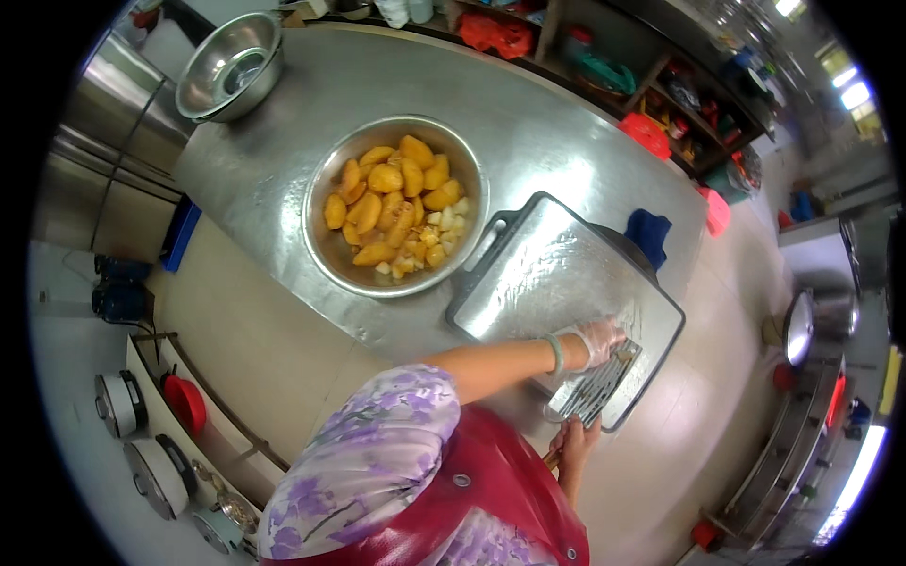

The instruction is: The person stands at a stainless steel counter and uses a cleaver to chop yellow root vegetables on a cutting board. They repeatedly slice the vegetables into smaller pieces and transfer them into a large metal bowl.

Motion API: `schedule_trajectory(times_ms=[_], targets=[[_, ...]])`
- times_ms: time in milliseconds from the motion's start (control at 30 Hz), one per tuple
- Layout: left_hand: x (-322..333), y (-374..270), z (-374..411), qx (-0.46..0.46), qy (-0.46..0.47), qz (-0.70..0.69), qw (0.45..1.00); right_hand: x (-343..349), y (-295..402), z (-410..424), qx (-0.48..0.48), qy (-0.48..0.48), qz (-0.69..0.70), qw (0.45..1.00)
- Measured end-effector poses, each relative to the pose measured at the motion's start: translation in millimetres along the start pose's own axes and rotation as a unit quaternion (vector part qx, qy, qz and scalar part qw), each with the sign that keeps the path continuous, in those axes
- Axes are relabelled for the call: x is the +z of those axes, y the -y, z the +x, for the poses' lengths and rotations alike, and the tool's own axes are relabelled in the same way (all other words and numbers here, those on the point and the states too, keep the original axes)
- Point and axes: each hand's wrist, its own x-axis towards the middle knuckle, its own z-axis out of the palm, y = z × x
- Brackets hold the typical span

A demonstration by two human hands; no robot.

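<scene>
A broad metal blade (pixel 594 389), apparently a cleaver's, lies low over the near right part of a metal-faced cutting board (pixel 552 269). Dark streaks and a few brownish bits mark it. My right hand (pixel 579 442) is closed around its wooden handle (pixel 553 458), below the board's near edge. In a clear plastic glove, my left hand (pixel 598 339) touches the blade's far end; its fingertips are partly hidden. Left of the board stands a wide steel basin (pixel 318 247) holding yellow peeled chunks (pixel 386 178) and small pale cubes (pixel 447 219).
The board rests on a steel table (pixel 552 145). Stacked steel bowls (pixel 255 99) stand at its far left corner. A dark blue cloth (pixel 648 237) lies right of the board. Shelving (pixel 548 32) runs behind the table. Lidded pots (pixel 159 477) stand at lower left.
</scene>
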Motion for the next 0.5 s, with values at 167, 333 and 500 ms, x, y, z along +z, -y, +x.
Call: schedule_trajectory(times_ms=[167,333,500], targets=[[-97.3,28.8,-72.3,0.045,-0.224,-0.061,0.972,46.2,58.9,8.6,-0.060,0.150,-0.086,0.983],[-187.2,72.3,-143.4,-0.045,-0.358,-0.006,0.932,104.9,94.5,26.6,-0.096,0.220,-0.155,0.958],[-216.1,148.1,-200.3,-0.088,-0.349,0.064,0.931,130.2,94.9,32.5,-0.079,0.169,-0.145,0.972]])
